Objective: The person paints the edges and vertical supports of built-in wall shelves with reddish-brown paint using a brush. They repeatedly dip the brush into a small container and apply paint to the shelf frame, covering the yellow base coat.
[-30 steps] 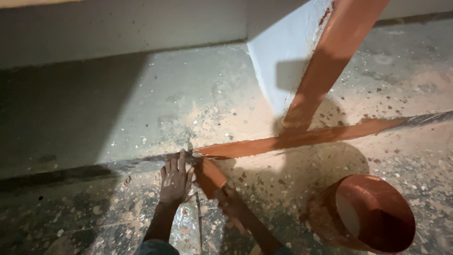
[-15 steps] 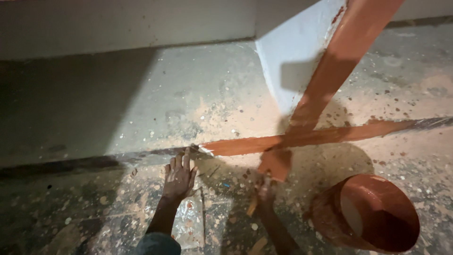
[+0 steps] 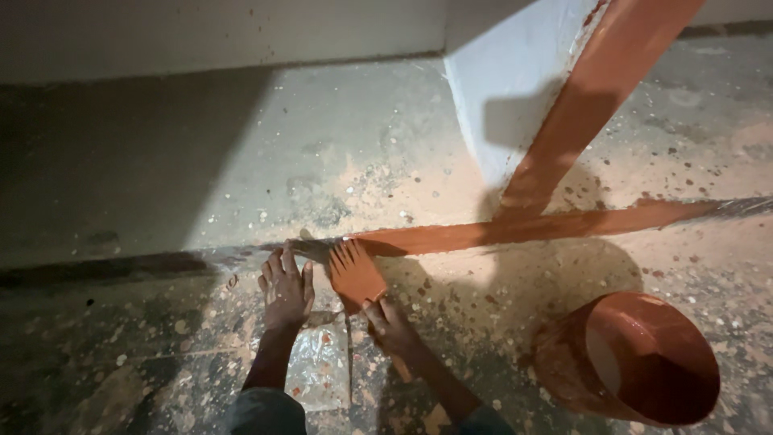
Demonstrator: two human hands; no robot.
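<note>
Dusty floor [image 3: 201,161] is under you; your right hand [image 3: 390,322] is gripping the light, stiff, paint-wet brush [image 3: 354,274] by its handle, left hand [image 3: 286,286] lying flat, holding nothing.

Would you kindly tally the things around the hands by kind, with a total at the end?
Paintbrush, held in the right hand: 1
Bucket of reddish-brown paint: 1
Plastic sheet on the floor, below the left hand: 1
Painted reddish-brown stripes, one along the floor edge and one up the white wall corner: 2
Total: 5
</note>
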